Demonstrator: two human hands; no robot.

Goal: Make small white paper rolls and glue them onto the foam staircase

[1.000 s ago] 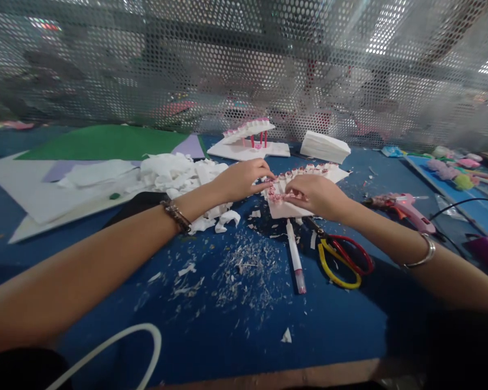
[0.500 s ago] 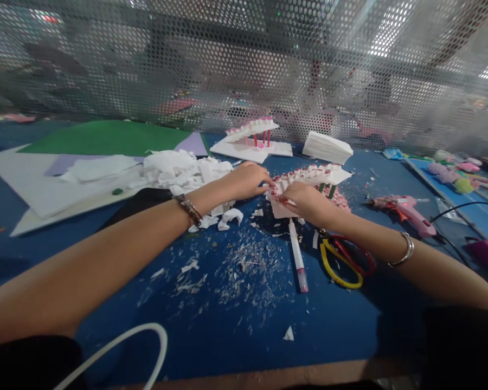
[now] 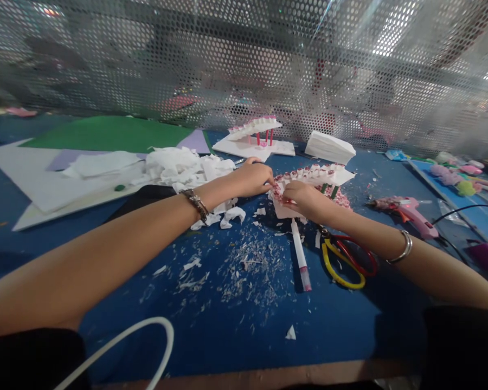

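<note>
A white foam model [image 3: 323, 174] with a row of small pink-and-white pieces along its edge lies on the blue table. My left hand [image 3: 252, 179] rests at the model's left end with its fingers curled. My right hand [image 3: 305, 197] pinches the near left corner of the model, fingers closed on it. A pink-tipped pen [image 3: 300, 255] lies just in front of my right hand. Yellow and red scissors [image 3: 344, 260] lie under my right forearm.
A pile of white paper scraps [image 3: 179, 168] sits left of my left hand. Shavings [image 3: 248, 265] litter the table. A second foam model [image 3: 254, 135], a white block [image 3: 329, 146], a pink glue gun [image 3: 406, 211] and green and white sheets [image 3: 106, 135] lie around. A perforated metal screen [image 3: 244, 65] stands behind.
The model's right end now stands raised, showing green posts and pink pieces beneath it. Both hands stay at its left end and have barely moved.
</note>
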